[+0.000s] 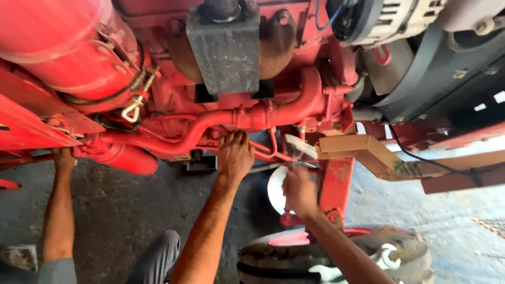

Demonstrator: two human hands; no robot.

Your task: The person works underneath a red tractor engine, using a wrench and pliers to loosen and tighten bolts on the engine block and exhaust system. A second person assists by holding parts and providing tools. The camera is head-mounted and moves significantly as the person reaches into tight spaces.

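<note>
Reaching up under the red engine (221, 47), left hand (235, 155) presses curled fingers against the red pipe (210, 123) for bracing; right hand (299, 190), blurred, grips something pale below — cannot tell what.

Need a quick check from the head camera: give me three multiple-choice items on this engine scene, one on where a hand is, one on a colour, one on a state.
1. Where is the left hand?
A. Up against the curved red pipe
B. On the tyre
C. On the grey block

2. What colour is the engine body?
A. Blue
B. Red
C. Green

3. How does the right hand look?
A. Sharp and flat on the floor
B. Resting on the tyre
C. Motion-blurred, raised near the red upright bracket

Answers: 1 A, its fingers reach the pipe's underside. 2 B, the castings and pipes are red. 3 C, it is smeared beside the bracket.
</note>
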